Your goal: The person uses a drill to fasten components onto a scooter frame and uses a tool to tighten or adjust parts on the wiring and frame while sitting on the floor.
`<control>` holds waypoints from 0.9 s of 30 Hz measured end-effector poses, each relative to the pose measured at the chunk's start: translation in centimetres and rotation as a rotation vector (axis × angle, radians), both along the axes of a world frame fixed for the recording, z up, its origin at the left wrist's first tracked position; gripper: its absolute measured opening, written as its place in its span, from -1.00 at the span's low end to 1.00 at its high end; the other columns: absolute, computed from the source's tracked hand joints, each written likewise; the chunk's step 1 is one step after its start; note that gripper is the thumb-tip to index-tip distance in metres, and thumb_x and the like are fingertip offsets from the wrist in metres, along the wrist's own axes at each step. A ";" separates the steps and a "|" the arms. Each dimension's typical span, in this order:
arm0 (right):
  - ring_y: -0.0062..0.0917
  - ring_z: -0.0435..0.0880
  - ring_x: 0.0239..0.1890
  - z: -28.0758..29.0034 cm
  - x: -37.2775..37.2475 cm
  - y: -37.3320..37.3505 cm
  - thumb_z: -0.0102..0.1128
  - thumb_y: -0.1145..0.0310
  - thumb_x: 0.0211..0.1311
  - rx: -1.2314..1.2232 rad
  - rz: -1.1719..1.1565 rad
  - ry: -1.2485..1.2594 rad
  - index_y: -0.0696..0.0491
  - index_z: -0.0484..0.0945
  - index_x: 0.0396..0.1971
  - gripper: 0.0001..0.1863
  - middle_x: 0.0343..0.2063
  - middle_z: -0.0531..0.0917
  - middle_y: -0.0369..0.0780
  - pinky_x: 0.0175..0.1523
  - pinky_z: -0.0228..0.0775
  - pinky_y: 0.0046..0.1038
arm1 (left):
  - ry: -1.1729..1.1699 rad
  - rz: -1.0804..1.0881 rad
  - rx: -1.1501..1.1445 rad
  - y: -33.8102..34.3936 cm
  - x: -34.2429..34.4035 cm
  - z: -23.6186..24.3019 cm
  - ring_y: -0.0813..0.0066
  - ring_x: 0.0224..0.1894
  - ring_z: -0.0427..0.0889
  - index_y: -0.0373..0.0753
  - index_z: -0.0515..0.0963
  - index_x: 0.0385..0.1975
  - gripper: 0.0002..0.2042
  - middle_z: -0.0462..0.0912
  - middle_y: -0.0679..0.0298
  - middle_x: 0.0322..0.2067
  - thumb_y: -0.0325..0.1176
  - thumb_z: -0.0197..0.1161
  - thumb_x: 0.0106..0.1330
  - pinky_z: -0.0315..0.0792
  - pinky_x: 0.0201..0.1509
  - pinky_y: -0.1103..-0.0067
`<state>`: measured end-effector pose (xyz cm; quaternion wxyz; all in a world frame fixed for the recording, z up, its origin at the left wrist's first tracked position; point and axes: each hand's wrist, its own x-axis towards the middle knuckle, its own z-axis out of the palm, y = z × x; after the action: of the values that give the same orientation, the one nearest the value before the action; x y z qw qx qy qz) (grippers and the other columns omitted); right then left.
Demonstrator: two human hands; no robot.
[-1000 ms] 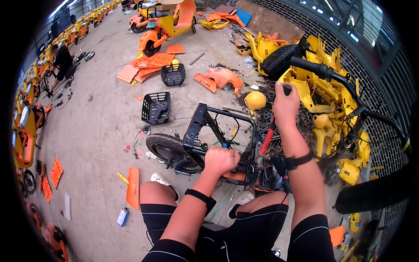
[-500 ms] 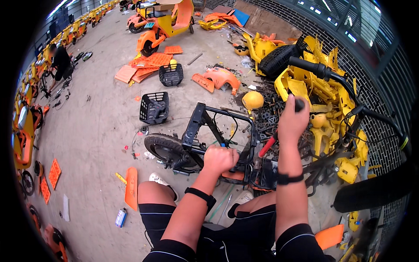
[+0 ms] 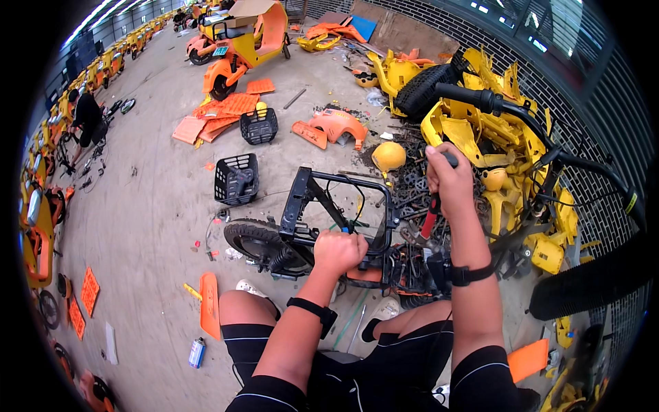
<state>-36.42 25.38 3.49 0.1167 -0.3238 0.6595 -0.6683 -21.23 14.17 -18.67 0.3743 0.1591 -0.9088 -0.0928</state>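
A bare black scooter frame (image 3: 295, 204) with a rear wheel (image 3: 250, 244) stands before my knees. My left hand (image 3: 336, 250) is closed at the frame's lower bars, beside a small blue piece (image 3: 346, 229); what its fingers hold is hidden. My right hand (image 3: 449, 175) is closed round the end of a long red-and-black handled tool (image 3: 430, 218), held steeply, its lower end down among the metal parts at the frame's right side, where its tip cannot be made out.
Yellow body panels (image 3: 498, 137) and a black handlebar (image 3: 515, 110) crowd the right. Black baskets (image 3: 235, 178), orange panels (image 3: 209, 302), a yellow helmet (image 3: 388, 155) and a spray can (image 3: 197, 353) lie about. A person (image 3: 86, 120) crouches at the left near rows of scooters (image 3: 110, 62).
My right hand moved right and down with the tool by half a second ago, then slightly back left and up. My left hand stays closed at the frame. The view has shifted a little.
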 end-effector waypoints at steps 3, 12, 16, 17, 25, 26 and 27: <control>-0.76 0.32 -0.71 0.6 0.1 -1.3 0.30 0.19 0.35 0.125 0.052 0.018 0.06 0.50 -0.51 -0.69 -0.70 0.42 -0.43 -0.61 0.12 -0.59 | 0.000 0.011 0.018 -0.1 -0.1 -0.1 0.22 -0.73 0.56 -0.13 0.53 -0.89 -0.61 0.58 0.22 -0.79 -0.25 0.20 0.22 0.43 -0.48 0.29; -0.72 0.34 -0.68 0.0 0.5 -7.5 0.30 0.20 0.33 0.377 0.224 0.360 0.12 0.56 -0.47 -0.69 -0.69 0.47 -0.39 -0.55 0.18 -0.53 | 0.020 0.019 0.004 0.1 0.1 0.2 0.24 -0.74 0.56 -0.13 0.53 -0.90 -0.60 0.57 0.22 -0.80 -0.25 0.20 0.23 0.43 -0.48 0.33; -0.69 0.41 -0.59 -0.8 0.9 -9.6 0.31 0.18 0.29 0.434 0.250 0.402 0.14 0.61 -0.45 -0.70 -0.66 0.51 -0.35 -0.45 0.28 -0.50 | 0.005 0.031 0.002 -0.2 0.2 0.1 0.25 -0.74 0.56 -0.11 0.51 -0.90 -0.60 0.57 0.25 -0.80 -0.25 0.20 0.23 0.42 -0.47 0.33; -0.64 0.42 -0.55 -0.9 1.2 -10.2 0.33 0.16 0.27 0.457 0.248 0.395 0.15 0.63 -0.43 -0.68 -0.63 0.52 -0.31 -0.40 0.32 -0.47 | 0.008 0.030 0.001 -0.3 0.1 -0.1 0.25 -0.74 0.56 -0.11 0.52 -0.90 -0.60 0.57 0.25 -0.80 -0.25 0.20 0.23 0.42 -0.47 0.34; -0.60 0.49 -0.51 -2.0 0.2 -10.2 0.33 0.18 0.17 0.430 0.279 0.439 0.16 0.64 -0.42 -0.70 -0.63 0.57 -0.27 -0.34 0.39 -0.45 | 0.061 -0.001 0.008 -0.1 0.1 0.1 0.29 -0.73 0.56 -0.08 0.54 -0.88 -0.64 0.58 0.28 -0.79 -0.26 0.22 0.21 0.40 -0.46 0.37; -0.66 0.43 -0.60 -1.1 0.0 -9.7 0.33 0.21 0.20 0.481 0.184 0.269 0.15 0.63 -0.45 -0.72 -0.65 0.54 -0.32 -0.48 0.30 -0.48 | 0.061 0.003 0.004 -0.2 0.2 -0.1 0.29 -0.73 0.56 -0.09 0.54 -0.88 -0.64 0.57 0.28 -0.79 -0.26 0.22 0.21 0.40 -0.46 0.37; -0.69 0.38 -0.65 -0.4 -0.7 -9.3 0.31 0.22 0.23 0.428 0.165 0.155 0.15 0.60 -0.47 -0.73 -0.67 0.51 -0.34 -0.54 0.24 -0.50 | 0.085 0.007 0.010 -0.3 0.2 -0.2 0.29 -0.73 0.56 -0.10 0.54 -0.88 -0.64 0.57 0.28 -0.80 -0.27 0.23 0.20 0.40 -0.46 0.37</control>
<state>-37.15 16.12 3.05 0.1857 -0.3949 0.7644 -0.4746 -21.02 13.83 -18.85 0.4120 0.1600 -0.8911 -0.1026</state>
